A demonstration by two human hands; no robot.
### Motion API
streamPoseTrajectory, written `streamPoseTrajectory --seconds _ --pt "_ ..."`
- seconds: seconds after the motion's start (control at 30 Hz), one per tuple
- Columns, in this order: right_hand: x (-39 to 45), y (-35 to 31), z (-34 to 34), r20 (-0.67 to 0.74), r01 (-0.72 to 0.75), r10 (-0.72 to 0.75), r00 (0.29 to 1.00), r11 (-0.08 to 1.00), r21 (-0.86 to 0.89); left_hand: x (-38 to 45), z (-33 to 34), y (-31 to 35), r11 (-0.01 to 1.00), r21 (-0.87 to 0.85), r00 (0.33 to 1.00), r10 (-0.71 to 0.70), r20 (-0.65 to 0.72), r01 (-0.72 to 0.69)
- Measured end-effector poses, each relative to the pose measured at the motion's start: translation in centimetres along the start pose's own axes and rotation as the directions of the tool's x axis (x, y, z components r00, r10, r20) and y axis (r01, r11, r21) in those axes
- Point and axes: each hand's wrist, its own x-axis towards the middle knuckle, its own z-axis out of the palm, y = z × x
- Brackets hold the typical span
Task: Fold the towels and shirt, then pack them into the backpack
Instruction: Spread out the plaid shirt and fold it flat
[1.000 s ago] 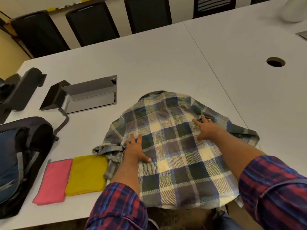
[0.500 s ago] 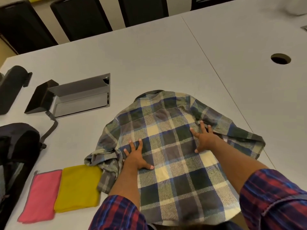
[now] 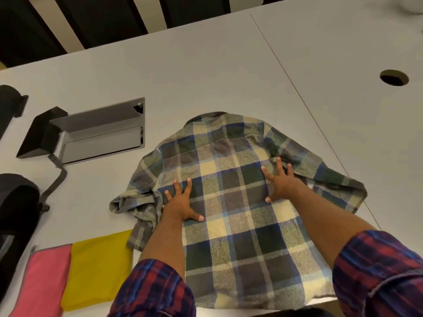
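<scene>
Two folded towels, pink towel and yellow towel, wait lower left. At centre, left hand and right hand press the shirt, fingers spread, gripping nothing; smooth outward before folding sleeves.

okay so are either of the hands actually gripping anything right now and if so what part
Nothing is gripped. The left hand and right hand press flat, fingers spread, on the back of the plaid shirt.

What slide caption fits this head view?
Both hands, left and right, press flat on the plaid shirt beside folded towels.
</scene>
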Motion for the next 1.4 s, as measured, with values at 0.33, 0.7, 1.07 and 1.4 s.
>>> streamPoseTrajectory --seconds 0.33,0.7,1.07,1.4 --pt "1.6 0.1 -1.1 -0.025 0.013 -0.014 1.000 1.000 -0.007 -0.4 0.3 1.1 0.999 0.017 0.998 -0.050 -0.039 0.051" --pt "-0.1 0.8 -0.2 -0.201 0.079 -0.068 0.977 0.996 0.049 -5.9 7.6 9.5 0.981 0.169 0.928 -0.023 -0.372 0.092" --pt "-7.7 7.0 6.2 -0.657 -0.003 0.101 0.747 0.989 0.148 -10.7 12.0 10.9 0.936 0.220 0.952 0.296 -0.076 -0.273" --pt "-11.1 11.1 8.4 -0.268 -0.183 0.667 0.695 0.525 0.832 -10.1 11.2 10.4 0.959 0.165 0.973 0.228 0.040 -0.231"
